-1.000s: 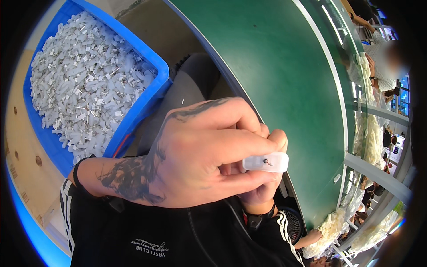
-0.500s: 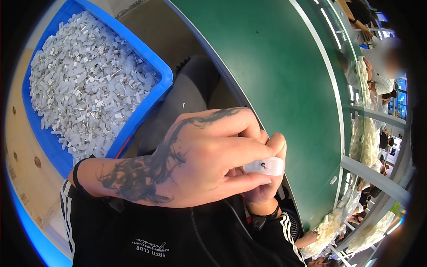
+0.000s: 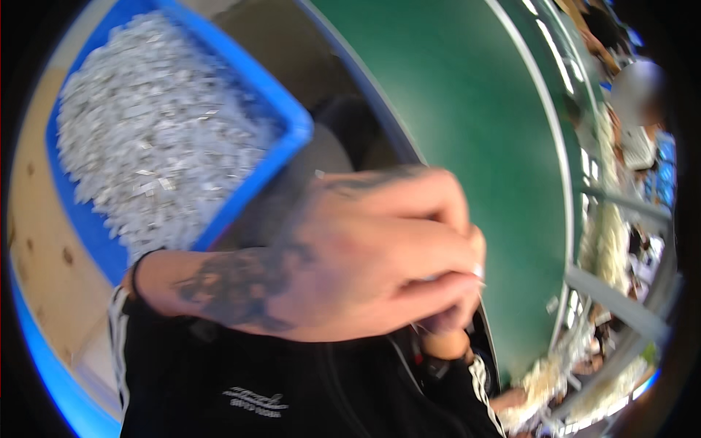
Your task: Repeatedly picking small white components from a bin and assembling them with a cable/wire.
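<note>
My left hand, tattooed on its back, reaches in from the left with its fingers curled and closed. It meets my right hand in front of my body, beside the table edge. The right hand is mostly hidden behind the left, and its visible fingers are bent in. A sliver of a small white plastic piece shows at the left fingertips, where the two hands meet. The rest of this piece is covered, and motion smears both hands.
At the left stands a blue bin heaped with small whitish plastic pieces, beside a wooden board. A green table stretches along the right. Beyond it are grey metal bars, pale bagged material and other people.
The view has shifted, so bin and hands appear further right. The white plastic piece, plain to see before, is now almost wholly covered by my left fingers.
</note>
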A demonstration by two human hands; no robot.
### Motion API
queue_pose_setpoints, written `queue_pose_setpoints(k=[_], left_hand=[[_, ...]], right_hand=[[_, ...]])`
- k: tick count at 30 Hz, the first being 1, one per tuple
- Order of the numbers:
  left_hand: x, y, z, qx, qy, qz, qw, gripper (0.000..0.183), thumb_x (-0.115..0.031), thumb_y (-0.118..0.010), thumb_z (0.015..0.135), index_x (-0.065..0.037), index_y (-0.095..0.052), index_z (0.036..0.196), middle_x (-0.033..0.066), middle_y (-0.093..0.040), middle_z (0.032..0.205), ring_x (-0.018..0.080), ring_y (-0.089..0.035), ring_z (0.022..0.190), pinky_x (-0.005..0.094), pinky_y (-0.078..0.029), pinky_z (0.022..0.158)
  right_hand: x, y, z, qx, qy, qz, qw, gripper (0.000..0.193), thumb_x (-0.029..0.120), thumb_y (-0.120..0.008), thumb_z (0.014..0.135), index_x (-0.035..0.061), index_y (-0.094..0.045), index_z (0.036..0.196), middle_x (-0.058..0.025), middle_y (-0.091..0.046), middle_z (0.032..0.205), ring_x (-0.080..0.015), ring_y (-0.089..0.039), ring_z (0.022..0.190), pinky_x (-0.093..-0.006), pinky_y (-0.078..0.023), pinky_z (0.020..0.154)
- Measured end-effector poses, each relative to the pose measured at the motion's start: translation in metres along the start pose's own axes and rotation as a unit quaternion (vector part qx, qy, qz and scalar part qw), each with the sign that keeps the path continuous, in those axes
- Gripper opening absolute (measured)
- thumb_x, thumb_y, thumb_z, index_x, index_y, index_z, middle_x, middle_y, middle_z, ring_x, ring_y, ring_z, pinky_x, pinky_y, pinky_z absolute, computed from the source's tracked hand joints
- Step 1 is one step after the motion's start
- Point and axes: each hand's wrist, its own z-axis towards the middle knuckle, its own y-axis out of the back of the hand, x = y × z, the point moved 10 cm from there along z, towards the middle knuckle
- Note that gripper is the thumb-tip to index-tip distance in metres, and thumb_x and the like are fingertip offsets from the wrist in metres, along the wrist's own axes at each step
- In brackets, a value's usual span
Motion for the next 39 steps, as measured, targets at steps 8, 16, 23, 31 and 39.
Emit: queue_pose_setpoints(k=[8,16,23,31,39], left_hand=[[0.036,0.075,-0.065,0.132,0.084,0.215,0.964,0.014,-0.016,-0.071,0.08,-0.007,-0.068,0.091,0.0044,-0.062,0.087,0.021,-0.063,0.076,0.0326,-0.051,0.065],[0.183,0.259,-0.187,0.093,0.429,0.493,0.751,0.02,-0.027,-0.066,0.082,-0.01,-0.068,0.092,0.0067,-0.066,0.093,0.023,-0.064,0.088,0.0361,-0.049,0.08],[0.205,0.23,-0.21,0.151,0.416,0.534,0.721,0.023,-0.031,-0.067,0.082,-0.012,-0.062,0.095,0.0058,-0.064,0.086,0.0233,-0.063,0.09,0.0381,-0.048,0.081],[0.178,0.241,-0.184,0.031,0.37,0.526,0.765,0.012,-0.019,-0.066,0.078,-0.008,-0.066,0.083,0.0071,-0.065,0.086,0.021,-0.063,0.075,0.0341,-0.051,0.07],[0.19,0.208,-0.173,-0.135,0.446,-0.179,0.866,0.024,-0.008,-0.053,0.088,-0.002,-0.059,0.11,0.0058,-0.061,0.081,0.0115,-0.057,0.063,0.0246,-0.051,0.055]], right_hand=[[0.068,0.14,0.021,-0.09,-0.109,-0.179,0.974,0.012,0.017,-0.059,0.092,0.0077,-0.053,0.098,-0.002,-0.058,0.09,-0.0095,-0.057,0.079,-0.0216,-0.047,0.068],[0.157,0.472,0.248,-0.14,-0.076,0.061,0.985,0.026,0.007,-0.047,0.097,-0.0051,-0.055,0.119,-0.0132,-0.061,0.116,-0.0171,-0.062,0.1,-0.0248,-0.053,0.091],[0.112,0.399,0.192,-0.215,-0.078,-0.092,0.969,0.038,0.011,-0.041,0.1,0.0033,-0.042,0.138,-0.0023,-0.052,0.123,-0.008,-0.055,0.096,-0.0195,-0.048,0.091],[0.104,0.099,0.01,0.049,0.07,-0.326,0.941,0.027,0.026,-0.046,0.099,0.0017,-0.056,0.108,-0.0045,-0.055,0.082,-0.0112,-0.048,0.07,-0.0235,-0.042,0.061],[-0.045,0.0,-0.024,0.116,-0.198,-0.112,0.967,0.036,0.021,-0.067,0.083,-0.0071,-0.061,0.105,-0.0144,-0.058,0.098,-0.0196,-0.059,0.087,-0.0302,-0.048,0.084]])
